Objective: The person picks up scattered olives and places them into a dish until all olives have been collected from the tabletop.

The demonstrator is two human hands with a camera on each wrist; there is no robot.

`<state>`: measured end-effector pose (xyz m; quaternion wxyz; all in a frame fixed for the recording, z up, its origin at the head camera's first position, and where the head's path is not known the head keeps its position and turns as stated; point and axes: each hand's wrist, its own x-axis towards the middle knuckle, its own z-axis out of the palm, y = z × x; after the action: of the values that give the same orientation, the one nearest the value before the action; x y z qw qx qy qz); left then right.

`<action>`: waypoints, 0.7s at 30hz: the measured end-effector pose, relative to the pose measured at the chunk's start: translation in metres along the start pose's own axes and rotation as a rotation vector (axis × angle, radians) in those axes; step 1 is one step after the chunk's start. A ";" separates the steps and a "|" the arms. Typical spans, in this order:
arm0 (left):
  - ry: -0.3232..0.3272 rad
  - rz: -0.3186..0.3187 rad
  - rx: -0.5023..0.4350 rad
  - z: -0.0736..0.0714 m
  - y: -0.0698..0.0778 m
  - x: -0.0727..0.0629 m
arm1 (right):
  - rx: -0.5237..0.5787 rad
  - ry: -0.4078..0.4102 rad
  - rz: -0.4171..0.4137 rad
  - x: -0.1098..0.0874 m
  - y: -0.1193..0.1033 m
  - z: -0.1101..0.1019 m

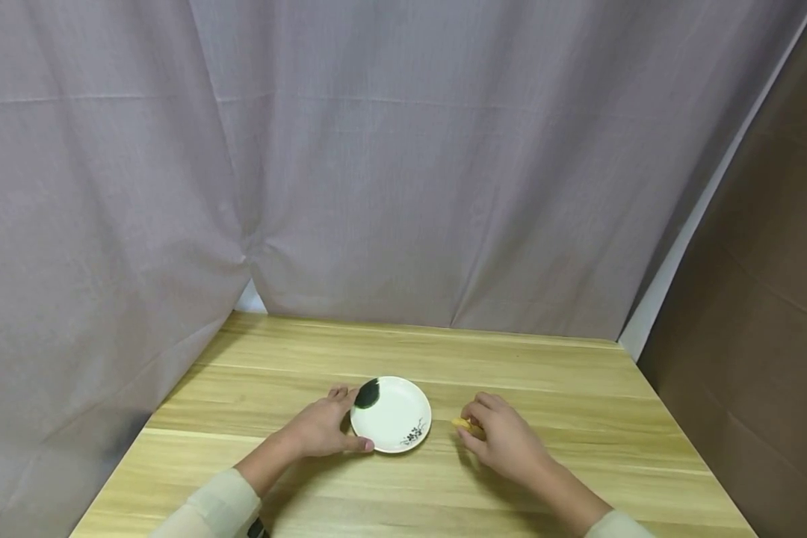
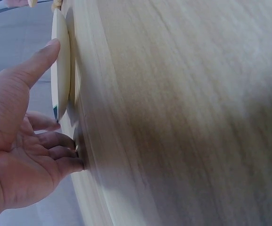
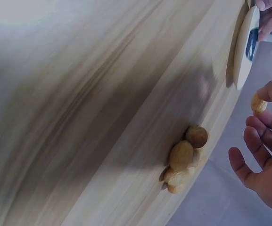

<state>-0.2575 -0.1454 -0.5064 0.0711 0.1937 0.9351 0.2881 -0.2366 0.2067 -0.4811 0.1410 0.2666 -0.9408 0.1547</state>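
Note:
A small round white plate point(image 1: 391, 418) with a dark green patch and a dark flower print sits on the table. My left hand point(image 1: 323, 427) holds its left rim, thumb at the near side and fingers at the far side; the left wrist view has the thumb point(image 2: 44, 59) against the rim. To the right of the plate, my right hand point(image 1: 507, 442) pinches a small golden-brown rounded piece, like a biscuit point(image 3: 258, 103), between thumb and index finger, above the table. Several similar pieces point(image 3: 181, 156) lie clustered below that hand, mostly hidden by it in the head view.
The wood-grain table point(image 1: 545, 366) reaches back to a grey curtain point(image 1: 403, 187), which also hangs along the left side. A brown panel point(image 1: 746, 314) stands on the right.

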 end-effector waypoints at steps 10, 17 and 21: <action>-0.009 -0.021 0.004 0.002 0.001 -0.001 | -0.013 0.025 -0.045 0.010 -0.006 0.009; -0.010 -0.020 0.001 0.001 0.002 -0.002 | -0.004 0.021 -0.074 0.018 -0.015 0.014; -0.010 -0.017 0.002 0.000 0.003 -0.002 | 0.004 0.012 -0.086 0.021 -0.019 0.018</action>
<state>-0.2544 -0.1442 -0.5047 0.0778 0.1874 0.9366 0.2858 -0.2467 0.1744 -0.4864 0.1526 0.3062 -0.9273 0.1518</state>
